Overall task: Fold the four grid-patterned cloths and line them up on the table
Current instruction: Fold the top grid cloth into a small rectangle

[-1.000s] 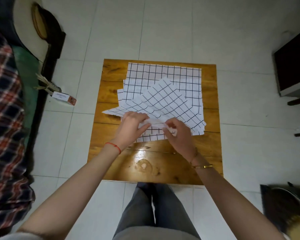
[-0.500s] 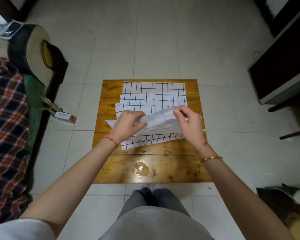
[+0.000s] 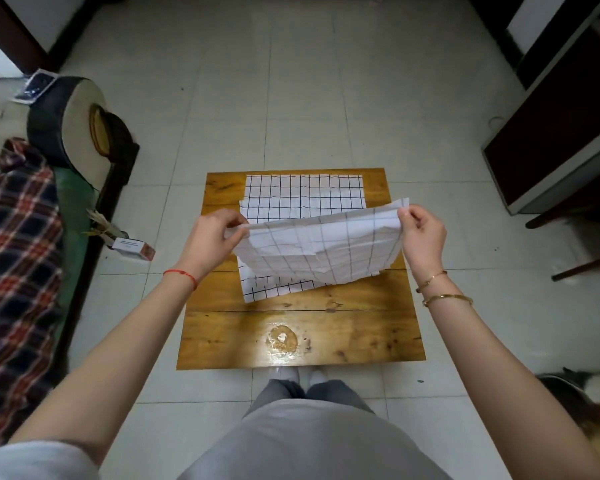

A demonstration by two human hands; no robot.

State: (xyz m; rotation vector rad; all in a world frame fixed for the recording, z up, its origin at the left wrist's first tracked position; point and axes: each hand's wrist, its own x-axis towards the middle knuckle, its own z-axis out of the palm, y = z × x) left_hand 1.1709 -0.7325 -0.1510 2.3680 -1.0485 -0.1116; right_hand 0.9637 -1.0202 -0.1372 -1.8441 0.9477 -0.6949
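Note:
A white cloth with a black grid (image 3: 321,249) hangs in the air above the small wooden table (image 3: 291,327), stretched between both hands. My left hand (image 3: 212,237) pinches its left corner and my right hand (image 3: 421,237) pinches its right corner, where two edges meet. Under it a stack of flat grid cloths (image 3: 303,195) lies on the table's far half, with one skewed corner (image 3: 264,289) sticking out toward me. How many cloths are in the stack cannot be told.
The table's near half shows bare wood with a shiny knot (image 3: 281,337). A plaid blanket (image 3: 18,254) and a round drum-like object (image 3: 73,126) sit at the left, a small box (image 3: 132,247) on the floor, dark furniture (image 3: 561,140) at the right.
Both hands have lifted the top cloth off the stack and spread apart, pulling it wide. The camera has risen and shows more floor.

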